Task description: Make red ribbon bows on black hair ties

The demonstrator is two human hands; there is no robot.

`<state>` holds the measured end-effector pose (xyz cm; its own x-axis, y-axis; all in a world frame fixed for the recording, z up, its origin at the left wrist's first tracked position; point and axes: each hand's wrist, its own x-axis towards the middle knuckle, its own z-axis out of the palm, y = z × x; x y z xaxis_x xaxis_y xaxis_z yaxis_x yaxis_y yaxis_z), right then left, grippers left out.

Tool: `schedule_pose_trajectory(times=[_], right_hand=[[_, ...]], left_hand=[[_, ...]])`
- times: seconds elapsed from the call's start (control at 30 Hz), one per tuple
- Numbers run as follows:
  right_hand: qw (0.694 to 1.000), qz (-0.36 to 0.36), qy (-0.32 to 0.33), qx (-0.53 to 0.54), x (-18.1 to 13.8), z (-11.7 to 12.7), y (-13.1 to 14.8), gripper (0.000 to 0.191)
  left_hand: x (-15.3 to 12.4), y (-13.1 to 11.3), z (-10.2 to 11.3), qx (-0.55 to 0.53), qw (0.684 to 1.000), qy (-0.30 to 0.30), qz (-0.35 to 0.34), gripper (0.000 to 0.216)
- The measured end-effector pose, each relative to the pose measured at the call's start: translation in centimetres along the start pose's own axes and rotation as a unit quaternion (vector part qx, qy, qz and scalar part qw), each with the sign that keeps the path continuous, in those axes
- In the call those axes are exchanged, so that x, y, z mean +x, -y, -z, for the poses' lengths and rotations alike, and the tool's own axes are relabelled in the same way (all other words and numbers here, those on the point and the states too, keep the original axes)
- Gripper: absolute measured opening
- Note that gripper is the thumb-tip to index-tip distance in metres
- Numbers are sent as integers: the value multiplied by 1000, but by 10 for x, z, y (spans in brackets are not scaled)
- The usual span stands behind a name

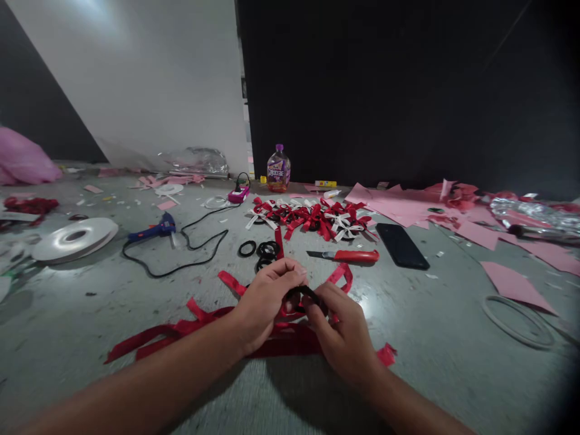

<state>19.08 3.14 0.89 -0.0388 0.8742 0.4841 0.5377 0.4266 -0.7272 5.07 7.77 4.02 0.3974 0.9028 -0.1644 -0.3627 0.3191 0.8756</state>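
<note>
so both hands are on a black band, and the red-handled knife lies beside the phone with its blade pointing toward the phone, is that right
Not quite: the blade points away from the phone. The head view shows the red-handled knife beside it, handle end nearest. The left hand and right hand are indeed on a black band.

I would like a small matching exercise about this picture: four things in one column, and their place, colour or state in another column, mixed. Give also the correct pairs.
Column 1
1. Glue gun
2. Right hand
3. Bottle
4. Knife

Column 2
A. upright, purple-capped
B. red-handled, near the phone
C. blue, near the large white spool
D. pinching a black band

Pairs: 1-C, 2-D, 3-A, 4-B
</note>
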Motion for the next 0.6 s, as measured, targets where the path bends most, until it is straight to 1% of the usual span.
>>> schedule_pose_trajectory(times=[0.17, 0.23, 0.33, 0.4, 0.5, 0.6], right_hand=[[1000, -9, 23, 3, -1, 1, -6, 18], [1000, -8, 24, -4, -1, 1, -10, 19], [999, 6, 20, -25, -2, 0, -14, 18], [997, 47, 14, -57, -2, 0, -15, 14], [985, 132, 1, -115, -4, -1, -16, 9], [976, 169, 3, -140, -5, -2, -14, 9]], left_hand=[[-8, 2, 26, -26, 999, 16, 9, 15], [-10, 4, 36, -25, 999, 20, -3, 15], [-13, 7, 45, -17, 999, 29, -42, 15], [-15, 8, 49, -21, 997, 32, -62, 14], [-15, 9, 52, -33, 996, 37, -68, 12], [-13, 12, 55, -33, 997, 37, -61, 10]])
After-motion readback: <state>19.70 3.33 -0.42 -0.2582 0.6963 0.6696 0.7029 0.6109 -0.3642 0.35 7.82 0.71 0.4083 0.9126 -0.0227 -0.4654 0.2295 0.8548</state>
